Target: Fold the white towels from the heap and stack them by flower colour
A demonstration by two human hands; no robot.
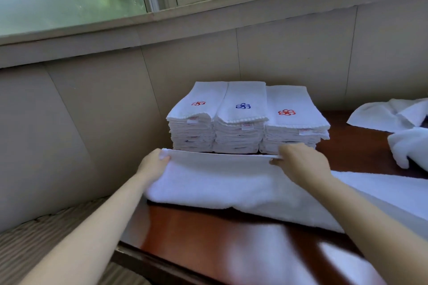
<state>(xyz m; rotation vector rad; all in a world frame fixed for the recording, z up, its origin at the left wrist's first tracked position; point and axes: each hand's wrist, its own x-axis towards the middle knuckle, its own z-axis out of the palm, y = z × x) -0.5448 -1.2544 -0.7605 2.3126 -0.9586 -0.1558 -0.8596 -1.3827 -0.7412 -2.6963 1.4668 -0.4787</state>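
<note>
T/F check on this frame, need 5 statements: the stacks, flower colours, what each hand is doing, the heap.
1. Three stacks of folded towels stand side by side by the wall. True: left stack, middle stack, right stack.
2. The middle stack's top towel shows a red flower. False: its flower is blue; the flowers on the two outer stacks are red or orange-red.
3. Both hands hold the far edge of one white towel. True: left hand and right hand each grip a corner.
4. That towel hangs in the air. False: it lies on the brown table.
5. Unfolded towels lie to the left of the stacks. False: they lie at the right.
</note>
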